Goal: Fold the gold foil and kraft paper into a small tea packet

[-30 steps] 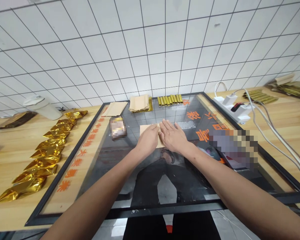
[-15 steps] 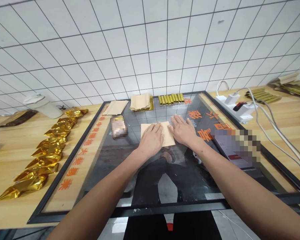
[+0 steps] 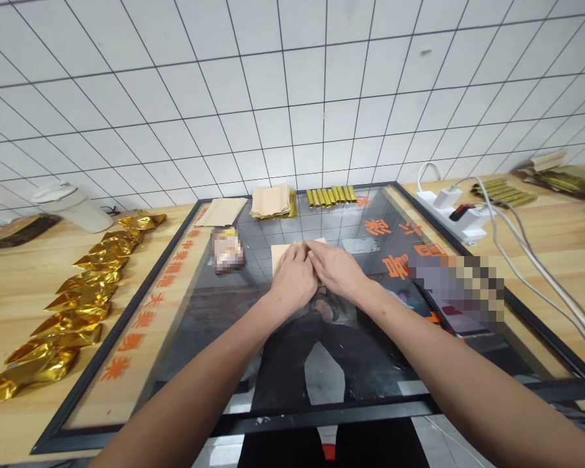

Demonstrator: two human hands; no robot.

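Observation:
A sheet of brown paper (image 3: 277,257) lies on the glass tabletop in front of me, mostly hidden beneath both hands. My left hand (image 3: 295,278) rests on it, fingers stretched forward and fairly flat. Against it from the right comes my right hand (image 3: 338,272), its fingers bent and pressed together over the paper's right part, touching the left fingers. Behind them stand a stack of folded brown paper pieces (image 3: 270,201) and a row of rolled gold tubes (image 3: 330,195). Flat brown sheets (image 3: 223,212) lie to the left, above a small blurred packet (image 3: 228,250).
Twisted gold foil packets (image 3: 85,284) line the wooden table at left, near a white cup (image 3: 78,207). A power strip (image 3: 451,214) with white cables sits at right, beyond a partly blurred phone (image 3: 453,302). More gold tubes (image 3: 504,194) lie at far right. A black frame (image 3: 121,305) edges the glass.
My right hand has moved left onto the paper and now meets my left hand. Its fingers have gone from spread to bent together. My left hand has stayed about where it was.

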